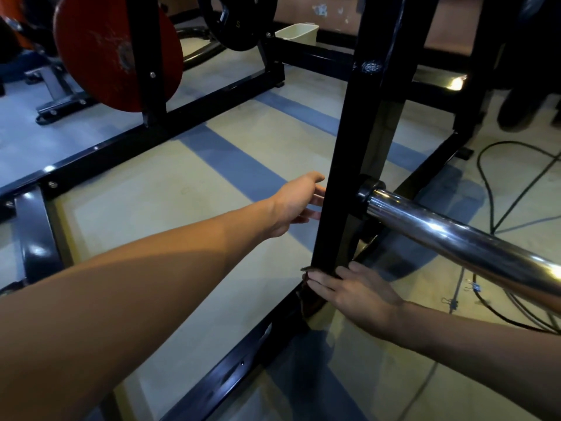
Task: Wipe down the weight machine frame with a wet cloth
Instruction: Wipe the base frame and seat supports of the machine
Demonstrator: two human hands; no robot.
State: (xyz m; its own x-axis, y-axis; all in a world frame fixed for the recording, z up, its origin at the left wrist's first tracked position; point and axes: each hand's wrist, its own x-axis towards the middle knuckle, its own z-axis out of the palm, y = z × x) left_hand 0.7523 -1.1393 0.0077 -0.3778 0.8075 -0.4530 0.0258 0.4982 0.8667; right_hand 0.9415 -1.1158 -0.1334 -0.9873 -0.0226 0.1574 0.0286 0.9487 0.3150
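Head cam had my right hand (355, 294) low on the near black upright (358, 147), fingers together pressing a dark cloth (306, 299), while my left hand (296, 202), fingers loosely spread, steadied it higher up.

Two bare hands are in view, a left hand (296, 202) and a right hand (353, 288), each at one black upright post (349, 165) of the weight machine frame. Two weight plates hang on the frame, one red plate (100, 53) and one black plate (239, 19), and one chrome bar (455, 238) sticks out from the post. One pale plastic bin (299, 33) stands on the floor, and two small binder clips (475, 287) lie among the black cables (498, 183).
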